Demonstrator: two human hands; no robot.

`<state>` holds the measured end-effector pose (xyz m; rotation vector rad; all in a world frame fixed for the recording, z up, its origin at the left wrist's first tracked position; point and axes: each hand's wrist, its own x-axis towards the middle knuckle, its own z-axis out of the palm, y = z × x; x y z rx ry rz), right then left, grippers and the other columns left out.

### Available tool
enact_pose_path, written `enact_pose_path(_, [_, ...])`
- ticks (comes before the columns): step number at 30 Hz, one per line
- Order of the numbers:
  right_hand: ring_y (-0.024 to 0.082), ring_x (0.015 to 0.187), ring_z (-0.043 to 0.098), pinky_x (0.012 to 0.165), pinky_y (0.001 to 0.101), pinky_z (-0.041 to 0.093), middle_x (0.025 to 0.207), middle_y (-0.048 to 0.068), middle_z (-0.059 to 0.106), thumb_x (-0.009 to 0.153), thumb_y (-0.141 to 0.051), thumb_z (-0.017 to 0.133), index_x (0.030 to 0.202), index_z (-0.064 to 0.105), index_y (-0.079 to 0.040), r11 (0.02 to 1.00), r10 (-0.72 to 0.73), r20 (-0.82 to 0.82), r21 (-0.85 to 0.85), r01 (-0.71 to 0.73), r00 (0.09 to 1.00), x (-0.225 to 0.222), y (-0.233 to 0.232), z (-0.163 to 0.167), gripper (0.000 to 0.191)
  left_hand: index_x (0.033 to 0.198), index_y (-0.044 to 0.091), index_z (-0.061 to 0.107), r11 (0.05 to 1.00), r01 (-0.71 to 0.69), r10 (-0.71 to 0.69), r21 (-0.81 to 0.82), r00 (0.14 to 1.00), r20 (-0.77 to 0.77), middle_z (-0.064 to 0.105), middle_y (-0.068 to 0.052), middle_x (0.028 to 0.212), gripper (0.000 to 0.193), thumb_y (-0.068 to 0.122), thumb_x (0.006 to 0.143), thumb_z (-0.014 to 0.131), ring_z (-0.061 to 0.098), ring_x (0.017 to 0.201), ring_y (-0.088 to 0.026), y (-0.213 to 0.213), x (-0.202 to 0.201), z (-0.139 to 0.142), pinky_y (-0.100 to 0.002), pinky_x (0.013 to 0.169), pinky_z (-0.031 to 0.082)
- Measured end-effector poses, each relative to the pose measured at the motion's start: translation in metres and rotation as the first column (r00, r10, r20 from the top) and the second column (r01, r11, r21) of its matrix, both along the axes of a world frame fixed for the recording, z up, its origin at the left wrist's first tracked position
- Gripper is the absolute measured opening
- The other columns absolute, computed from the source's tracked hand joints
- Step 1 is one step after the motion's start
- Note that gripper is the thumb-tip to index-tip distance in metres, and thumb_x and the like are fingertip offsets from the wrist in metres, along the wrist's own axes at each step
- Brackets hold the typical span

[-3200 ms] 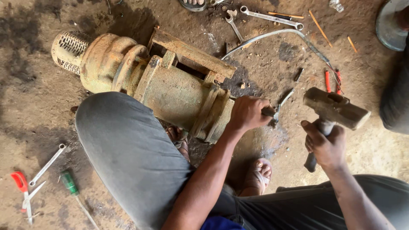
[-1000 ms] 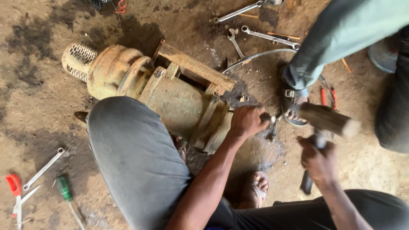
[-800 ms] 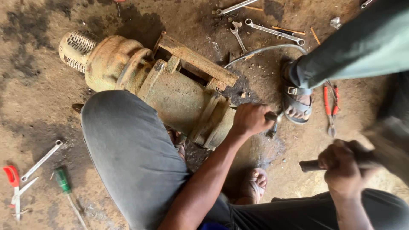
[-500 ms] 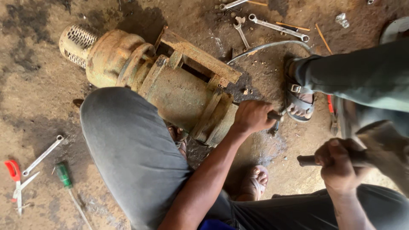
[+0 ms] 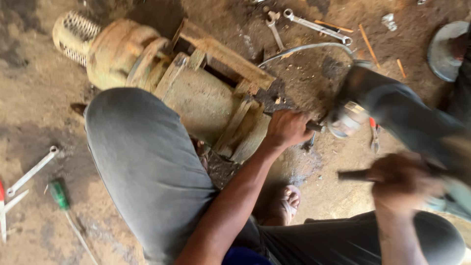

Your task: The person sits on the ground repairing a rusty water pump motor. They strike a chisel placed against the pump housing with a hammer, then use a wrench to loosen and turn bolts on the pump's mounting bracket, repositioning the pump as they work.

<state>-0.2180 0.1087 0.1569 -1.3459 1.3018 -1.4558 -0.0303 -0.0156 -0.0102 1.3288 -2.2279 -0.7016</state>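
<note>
The big rusty pump (image 5: 196, 98) lies across the dirt floor (image 5: 29, 113) from ten o'clock toward the centre, its perforated strainer end at the far ten o'clock corner, and it has not shifted over the last few seconds — the person's grey-trousered knee (image 5: 147, 167) is pressed against its near side as before. At three o'clock another person's leg (image 5: 407, 118) in dark trousers, with a sandalled foot (image 5: 346, 120), has stepped in where a moment ago the ground held only the red-handled pliers (image 5: 374, 135); it now stands just beside the work point. The left hand (image 5: 287, 128) is closed tight around a chisel (image 5: 314, 126) held against the pump's end flange, in the same spot as earlier. The right hand (image 5: 400, 179), at four o'clock, is wrapped around the dark handle of the hammer (image 5: 358, 174), whose head is lost in blur — it was over the chisel a second ago and now sits drawn back and lower, so I judge a swing is mid-cycle. Spanners (image 5: 316, 25) lie at twelve o'clock, a green-handled screwdriver (image 5: 60, 194) at eight.
</note>
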Motion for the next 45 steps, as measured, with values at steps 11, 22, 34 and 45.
enact_pose_path(11, [0.01,0.036,0.033,0.034,0.0291,0.025,0.051,-0.002,0.038,0.093,-0.004,0.063,0.078,0.052,-0.006,0.641,-0.294,0.002,0.742,0.195,0.956,0.037,-0.007,-0.033,0.018,0.077,0.015,0.063,0.997,0.038,-0.043,-0.07,0.997,-0.064,0.056,0.001,0.057,0.021,0.034,0.086,0.069,0.048,0.041,-0.009,0.002,-0.013,-0.025,-0.03,0.037,0.044])
enact_pose_path(22, [0.012,0.04,0.035,0.041,0.0296,0.03,0.054,0.001,0.036,0.106,0.001,0.055,0.069,0.039,-0.01,0.949,-0.259,0.273,0.253,0.19,0.927,0.006,0.001,0.0,0.042,0.073,0.016,0.068,0.993,-0.082,0.068,-0.086,0.985,-0.161,0.063,-0.002,0.058,0.02,0.03,0.087,0.068,0.053,0.041,-0.009,-0.001,0.006,0.008,-0.032,0.039,0.045])
enact_pose_path(34, [0.006,0.041,0.04,0.033,0.023,0.029,0.059,-0.004,0.051,0.091,-0.002,0.061,0.082,0.063,-0.007,0.838,-0.276,0.071,0.507,0.203,0.959,-0.001,0.006,-0.025,0.011,0.073,0.015,0.066,0.993,-0.097,0.088,-0.066,0.988,-0.128,0.059,0.0,0.056,0.022,0.029,0.09,0.067,0.047,0.039,-0.006,-0.006,0.001,-0.005,-0.029,0.035,0.041])
enact_pose_path(45, [0.011,0.034,0.032,0.03,0.0286,0.022,0.05,-0.001,0.042,0.094,-0.009,0.059,0.077,0.061,-0.005,0.591,-0.209,0.152,0.807,0.001,0.966,0.03,-0.016,-0.045,0.018,0.075,0.014,0.066,0.961,-0.229,0.175,-0.155,0.938,-0.299,0.058,0.0,0.056,0.027,0.024,0.1,0.068,0.047,0.044,-0.007,-0.005,0.001,-0.014,-0.029,0.044,0.039])
